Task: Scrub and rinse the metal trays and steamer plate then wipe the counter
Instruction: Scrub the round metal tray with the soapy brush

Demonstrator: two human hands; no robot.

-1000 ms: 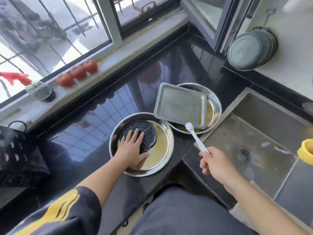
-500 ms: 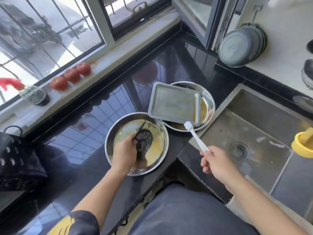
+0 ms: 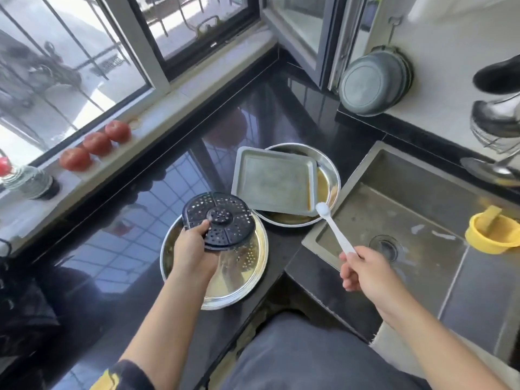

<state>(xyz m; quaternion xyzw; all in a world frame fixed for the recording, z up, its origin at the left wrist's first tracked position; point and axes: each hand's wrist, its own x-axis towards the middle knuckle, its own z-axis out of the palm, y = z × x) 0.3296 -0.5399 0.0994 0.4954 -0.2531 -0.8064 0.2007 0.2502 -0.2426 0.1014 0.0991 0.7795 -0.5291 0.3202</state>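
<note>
The left hand [image 3: 194, 249] has lifted the black perforated round steamer plate [image 3: 219, 220] clear of the round metal tray [image 3: 242, 280], fingers clamped on its edge above the tray. The right hand [image 3: 365, 273] grips a white plastic brush [image 3: 334, 230], so scrubbing seems next.

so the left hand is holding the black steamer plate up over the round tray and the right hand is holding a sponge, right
Not quite. The head view shows the right hand gripping a white brush by its handle, not a sponge. The rest stands: the left hand holds the black steamer plate up over the round tray.
</note>
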